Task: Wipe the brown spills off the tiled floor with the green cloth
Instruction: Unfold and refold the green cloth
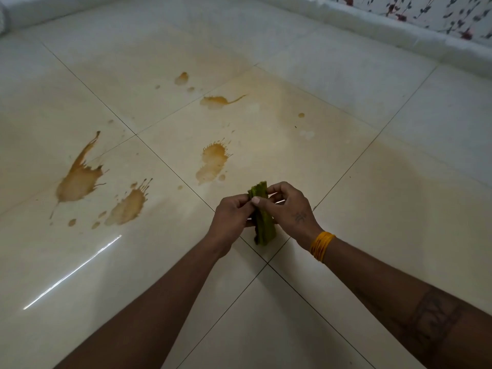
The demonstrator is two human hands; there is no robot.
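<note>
The green cloth (262, 222) is bunched into a narrow roll and held upright between both hands, above the floor. My left hand (230, 218) grips its left side, and my right hand (288, 206) pinches its upper part. Brown spills lie on the cream tiled floor (346, 235): a large splash (78, 177) at the left, a smaller one (129, 205) beside it, a middle patch (211, 161) just beyond my hands, and two farther ones (217, 100) (181, 78). A tiny drop (301, 115) sits to the right.
A low white ledge (372, 25) runs along the far right, with flowered wallpaper (439, 12) above it. Another pale ledge (53, 9) borders the far left. A faint yellowish smear (277, 102) covers the tile beyond the cloth.
</note>
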